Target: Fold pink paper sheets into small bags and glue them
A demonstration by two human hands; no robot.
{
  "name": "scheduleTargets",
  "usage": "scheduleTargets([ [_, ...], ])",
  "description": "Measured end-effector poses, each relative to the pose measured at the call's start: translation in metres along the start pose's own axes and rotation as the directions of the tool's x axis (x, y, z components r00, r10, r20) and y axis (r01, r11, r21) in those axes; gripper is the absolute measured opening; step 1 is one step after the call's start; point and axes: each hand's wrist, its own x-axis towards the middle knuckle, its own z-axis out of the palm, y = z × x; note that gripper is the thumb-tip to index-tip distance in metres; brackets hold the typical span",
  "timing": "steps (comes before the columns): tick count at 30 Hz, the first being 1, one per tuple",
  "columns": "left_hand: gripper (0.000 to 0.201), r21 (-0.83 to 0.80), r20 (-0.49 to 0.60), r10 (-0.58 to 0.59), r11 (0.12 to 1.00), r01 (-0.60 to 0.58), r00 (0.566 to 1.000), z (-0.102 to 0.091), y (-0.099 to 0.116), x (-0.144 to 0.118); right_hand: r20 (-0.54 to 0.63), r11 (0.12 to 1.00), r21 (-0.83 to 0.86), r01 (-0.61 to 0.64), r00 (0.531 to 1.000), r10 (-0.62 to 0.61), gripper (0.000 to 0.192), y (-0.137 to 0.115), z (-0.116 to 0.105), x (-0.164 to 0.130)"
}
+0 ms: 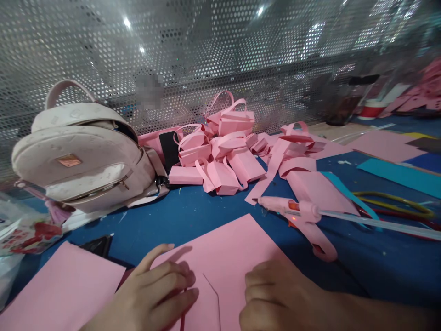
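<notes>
A pink paper sheet (227, 248) lies on the blue table (193, 211) right in front of me, with a thin drawn line near its lower edge. My left hand (155, 294) rests on the sheet's left part, its fingers curled around a thin red pencil-like stick (182, 317) that is mostly hidden. My right hand (275, 299) presses on the sheet's right lower part with its fingers folded under and nothing visible in it.
A pink glue gun (303, 216) lies right of the sheet. Behind it sits a heap of folded pink paper baskets (220, 151) and strips. A beige backpack (82, 156) stands at the left, another pink sheet (62, 289) at lower left. Perforated metal wall (206, 55) behind.
</notes>
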Motion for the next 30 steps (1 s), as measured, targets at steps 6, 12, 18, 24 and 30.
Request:
scheduleTargets([
  [6, 0.029, -0.053, -0.001, 0.001, 0.999, -0.001, 1.000, -0.001, -0.001, 0.001, 0.016, 1.000, -0.018, 0.003, 1.000, -0.003, 0.009, -0.002, -0.005, 0.006],
  [12, 0.039, 0.008, 0.019, 0.021, 1.000, -0.021, 1.000, 0.003, 0.000, -0.002, 0.143, 0.986, -0.167, 0.007, 0.990, 0.017, 0.023, -0.004, 0.004, 0.013],
  [18, 0.028, 0.045, -0.032, -0.076, 0.996, 0.077, 0.997, 0.008, -0.004, -0.007, 0.158, 0.976, -0.216, 0.009, 0.987, 0.026, 0.024, -0.006, 0.007, 0.014],
  [24, 0.014, -0.042, 0.031, -0.410, 0.911, 0.411, 0.912, 0.002, -0.003, -0.002, 0.154, 0.977, -0.210, 0.039, 0.988, -0.007, 0.020, -0.003, 0.008, 0.012],
  [30, 0.025, -0.040, 0.218, -0.609, 0.775, 0.630, 0.763, -0.009, -0.004, 0.002, 0.132, 0.981, -0.175, 0.078, 0.990, -0.055, 0.017, -0.004, 0.009, 0.005],
])
